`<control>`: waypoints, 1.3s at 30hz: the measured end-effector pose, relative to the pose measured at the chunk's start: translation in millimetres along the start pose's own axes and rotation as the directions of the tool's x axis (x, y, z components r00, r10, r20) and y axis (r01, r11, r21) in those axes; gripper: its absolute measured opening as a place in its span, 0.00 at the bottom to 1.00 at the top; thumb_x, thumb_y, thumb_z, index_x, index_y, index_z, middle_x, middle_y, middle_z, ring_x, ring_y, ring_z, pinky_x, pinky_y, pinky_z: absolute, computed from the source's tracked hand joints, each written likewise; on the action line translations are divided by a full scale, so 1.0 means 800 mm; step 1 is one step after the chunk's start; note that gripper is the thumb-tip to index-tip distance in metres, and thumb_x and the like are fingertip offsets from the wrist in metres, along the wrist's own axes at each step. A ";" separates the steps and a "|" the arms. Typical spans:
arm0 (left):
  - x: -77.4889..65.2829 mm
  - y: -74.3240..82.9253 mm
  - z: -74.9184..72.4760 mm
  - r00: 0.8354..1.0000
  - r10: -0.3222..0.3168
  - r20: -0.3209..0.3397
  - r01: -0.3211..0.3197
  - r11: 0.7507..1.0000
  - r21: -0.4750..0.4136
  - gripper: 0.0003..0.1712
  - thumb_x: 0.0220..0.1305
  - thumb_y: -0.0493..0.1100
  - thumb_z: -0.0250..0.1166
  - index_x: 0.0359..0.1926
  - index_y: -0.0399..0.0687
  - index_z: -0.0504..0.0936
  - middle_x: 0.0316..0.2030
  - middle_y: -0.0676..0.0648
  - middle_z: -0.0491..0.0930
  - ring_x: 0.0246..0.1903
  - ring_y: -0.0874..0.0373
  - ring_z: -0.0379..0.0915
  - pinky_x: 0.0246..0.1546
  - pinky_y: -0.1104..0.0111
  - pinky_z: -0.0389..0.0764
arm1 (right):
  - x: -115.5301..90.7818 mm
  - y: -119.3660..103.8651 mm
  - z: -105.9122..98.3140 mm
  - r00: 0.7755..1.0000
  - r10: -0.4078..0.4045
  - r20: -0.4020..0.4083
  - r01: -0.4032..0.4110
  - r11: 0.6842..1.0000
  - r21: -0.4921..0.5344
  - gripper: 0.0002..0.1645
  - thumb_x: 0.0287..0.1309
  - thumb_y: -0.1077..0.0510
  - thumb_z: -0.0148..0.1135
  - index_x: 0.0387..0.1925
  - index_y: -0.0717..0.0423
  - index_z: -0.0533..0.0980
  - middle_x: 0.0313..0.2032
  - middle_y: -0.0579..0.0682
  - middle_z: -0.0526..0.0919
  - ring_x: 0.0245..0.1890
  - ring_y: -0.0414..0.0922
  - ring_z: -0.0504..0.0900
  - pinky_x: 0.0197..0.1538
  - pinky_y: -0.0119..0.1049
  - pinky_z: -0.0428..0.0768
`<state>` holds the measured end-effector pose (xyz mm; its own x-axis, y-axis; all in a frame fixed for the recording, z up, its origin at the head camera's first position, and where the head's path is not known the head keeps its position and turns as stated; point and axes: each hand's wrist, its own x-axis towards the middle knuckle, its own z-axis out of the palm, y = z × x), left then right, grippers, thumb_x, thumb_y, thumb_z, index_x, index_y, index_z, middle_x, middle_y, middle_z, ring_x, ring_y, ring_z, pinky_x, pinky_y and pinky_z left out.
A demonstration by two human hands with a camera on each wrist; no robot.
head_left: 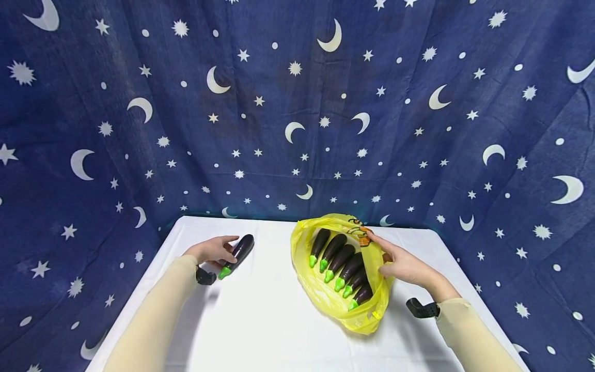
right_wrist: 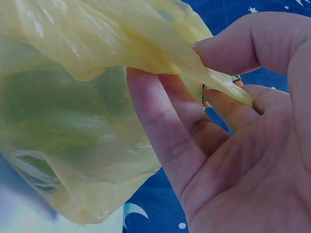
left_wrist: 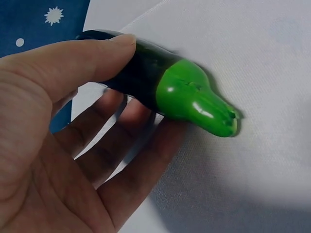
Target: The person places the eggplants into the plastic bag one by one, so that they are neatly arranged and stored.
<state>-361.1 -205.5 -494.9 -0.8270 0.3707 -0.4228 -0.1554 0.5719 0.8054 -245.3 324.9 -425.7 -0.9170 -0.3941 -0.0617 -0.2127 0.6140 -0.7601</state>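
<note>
My left hand holds a dark purple eggplant with a bright green stem end, over the left part of the table. In the left wrist view the thumb lies on top of the eggplant and the fingers curl beneath it; its green cap points right. A yellow plastic bag lies with its mouth wide, right of the middle. Several eggplants rest in a row inside it. At the bag's right rim, my right hand grips the plastic; in the right wrist view the bag hangs from the thumb and fingers.
A white cloth covers the table. Behind and at both sides hangs a dark blue curtain with moons and stars. Each wrist carries a black band, such as the right wristband. An orange and black print marks the bag.
</note>
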 end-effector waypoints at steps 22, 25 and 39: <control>0.004 -0.008 -0.002 0.999 0.037 -0.003 -0.037 0.999 0.027 0.49 0.64 0.32 0.68 0.81 0.45 0.54 0.57 0.33 0.74 0.42 0.45 0.81 0.41 0.53 0.86 | -0.002 0.000 0.001 1.000 -0.010 -0.001 0.010 1.000 0.007 0.60 0.49 0.69 0.61 0.82 0.45 0.49 0.78 0.58 0.54 0.69 0.60 0.65 0.59 0.37 0.74; 0.005 -0.009 -0.002 0.999 0.047 0.000 -0.047 0.999 0.029 0.48 0.65 0.32 0.68 0.81 0.45 0.54 0.57 0.33 0.74 0.42 0.45 0.82 0.41 0.53 0.86 | -0.002 0.001 0.001 1.000 -0.013 0.001 0.013 1.000 0.014 0.60 0.49 0.70 0.61 0.82 0.45 0.49 0.78 0.58 0.53 0.69 0.60 0.65 0.59 0.35 0.74; 0.008 -0.010 0.000 0.999 0.014 -0.035 -0.011 0.997 0.074 0.47 0.64 0.34 0.69 0.80 0.50 0.59 0.57 0.36 0.77 0.43 0.49 0.81 0.40 0.56 0.86 | -0.001 0.005 0.000 1.000 -0.020 -0.010 0.020 1.000 -0.006 0.60 0.49 0.69 0.62 0.82 0.46 0.49 0.78 0.58 0.55 0.65 0.58 0.70 0.55 0.33 0.75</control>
<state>-365.3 -207.7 -504.1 -0.8472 0.3530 -0.3970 -0.1059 0.6201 0.7773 -245.4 327.4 -428.9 -0.9161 -0.3990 -0.0401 -0.2327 0.6104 -0.7572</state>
